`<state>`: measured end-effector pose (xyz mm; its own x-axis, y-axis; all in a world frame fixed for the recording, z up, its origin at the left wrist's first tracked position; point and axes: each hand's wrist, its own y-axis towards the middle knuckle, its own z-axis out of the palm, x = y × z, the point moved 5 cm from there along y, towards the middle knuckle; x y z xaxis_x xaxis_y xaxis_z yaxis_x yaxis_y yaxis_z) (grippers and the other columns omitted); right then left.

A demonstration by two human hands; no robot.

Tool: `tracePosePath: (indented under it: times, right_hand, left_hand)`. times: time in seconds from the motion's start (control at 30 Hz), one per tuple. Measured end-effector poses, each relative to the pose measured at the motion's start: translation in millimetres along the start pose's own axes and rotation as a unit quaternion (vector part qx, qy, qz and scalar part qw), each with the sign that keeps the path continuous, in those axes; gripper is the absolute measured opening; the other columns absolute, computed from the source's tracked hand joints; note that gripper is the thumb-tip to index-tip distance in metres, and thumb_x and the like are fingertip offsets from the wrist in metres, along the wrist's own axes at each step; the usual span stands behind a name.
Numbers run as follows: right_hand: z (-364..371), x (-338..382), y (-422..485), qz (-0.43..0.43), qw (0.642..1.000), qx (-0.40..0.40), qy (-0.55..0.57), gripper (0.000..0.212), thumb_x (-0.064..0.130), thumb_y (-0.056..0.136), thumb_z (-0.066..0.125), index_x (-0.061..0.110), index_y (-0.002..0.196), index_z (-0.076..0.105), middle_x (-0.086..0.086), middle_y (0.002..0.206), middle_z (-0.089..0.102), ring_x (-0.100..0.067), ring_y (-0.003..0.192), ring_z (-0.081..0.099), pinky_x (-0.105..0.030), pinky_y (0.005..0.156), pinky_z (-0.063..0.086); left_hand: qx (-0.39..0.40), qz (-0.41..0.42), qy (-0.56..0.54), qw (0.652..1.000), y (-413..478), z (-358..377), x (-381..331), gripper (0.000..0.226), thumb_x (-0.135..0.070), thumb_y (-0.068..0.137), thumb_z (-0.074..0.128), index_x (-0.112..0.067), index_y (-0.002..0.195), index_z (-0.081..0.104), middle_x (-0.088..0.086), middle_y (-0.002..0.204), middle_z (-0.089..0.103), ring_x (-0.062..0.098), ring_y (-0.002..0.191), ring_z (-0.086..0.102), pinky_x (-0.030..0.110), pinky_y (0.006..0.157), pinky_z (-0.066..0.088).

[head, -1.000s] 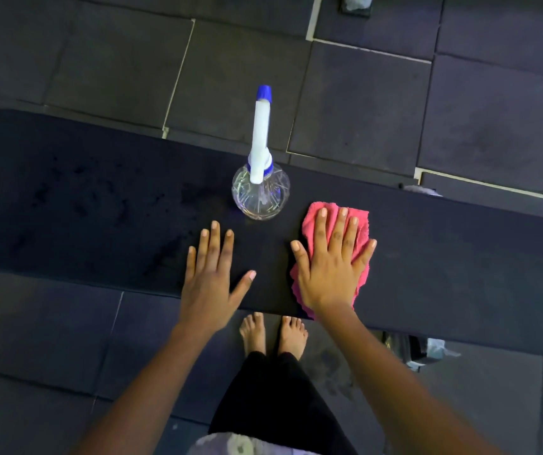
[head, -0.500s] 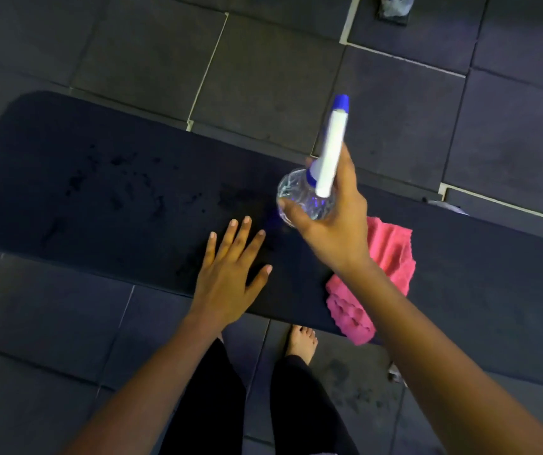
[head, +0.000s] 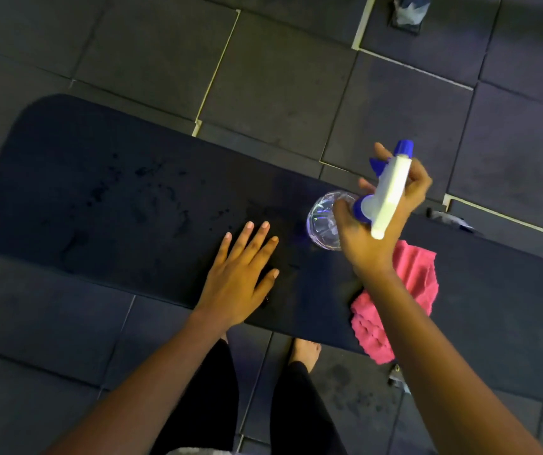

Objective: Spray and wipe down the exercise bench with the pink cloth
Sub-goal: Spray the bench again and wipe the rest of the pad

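Note:
A long black exercise bench (head: 106,198) runs across the view, with wet specks on its left half. My right hand (head: 385,224) holds a clear spray bottle (head: 324,221) with a white and blue trigger head, lifted above the bench's middle. My left hand (head: 240,277) lies flat on the bench, fingers spread, just left of the bottle. The pink cloth (head: 411,284) lies crumpled on the bench's near edge, partly hidden under my right forearm.
Dark rubber floor tiles (head: 280,70) with pale seams surround the bench. My legs and a bare foot (head: 304,351) stand at the near side. A small bag-like object (head: 406,11) lies on the floor at the top right.
My right hand left the pink cloth, took the spray bottle and lifted it off the bench. The bottle now sits further right and tilted. My left hand stayed flat on the bench.

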<state>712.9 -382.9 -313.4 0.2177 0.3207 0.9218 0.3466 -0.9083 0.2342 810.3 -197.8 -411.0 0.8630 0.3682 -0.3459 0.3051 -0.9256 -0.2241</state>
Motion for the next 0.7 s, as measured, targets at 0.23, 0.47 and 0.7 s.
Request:
tracePosePath:
  times: [0.23,0.47,0.7]
  right_hand:
    - [3.6,12.1,-12.5,0.075,0.997,-0.012,-0.015,0.060,-0.013,0.064,0.057,-0.004,0.123,0.052,-0.017,0.101,0.061,0.007,0.086,0.055,-0.012,0.082,0.045]
    - [20.1,-10.8,-38.4,0.437,0.887,0.123,0.085,0.037,-0.011,0.062,0.060,0.010,0.092,0.063,-0.009,0.081,0.060,-0.017,0.055,0.055,-0.028,0.045,0.044]
    - [42.5,-18.7,-61.0,0.548,0.820,0.156,-0.062,0.012,0.001,0.057,0.050,-0.006,0.062,0.059,-0.017,0.052,0.053,-0.024,0.045,0.049,-0.025,0.041,0.042]
  left_hand:
    - [0.018,0.018,0.017,1.000,1.9,-2.3,13.4,0.057,-0.045,0.098,0.035,-0.020,0.149,0.032,0.002,0.162,0.015,0.022,0.150,0.009,0.052,0.118,0.020]
    - [0.012,0.009,0.013,1.000,17.1,-12.7,35.0,0.058,-0.045,0.096,0.035,-0.021,0.149,0.033,0.005,0.161,0.017,0.024,0.149,0.013,0.051,0.118,0.020]
    - [0.025,0.027,0.034,0.999,35.3,-19.9,52.3,0.060,-0.048,0.097,0.029,-0.024,0.151,0.026,0.004,0.162,0.011,0.024,0.150,0.008,0.051,0.118,0.019]
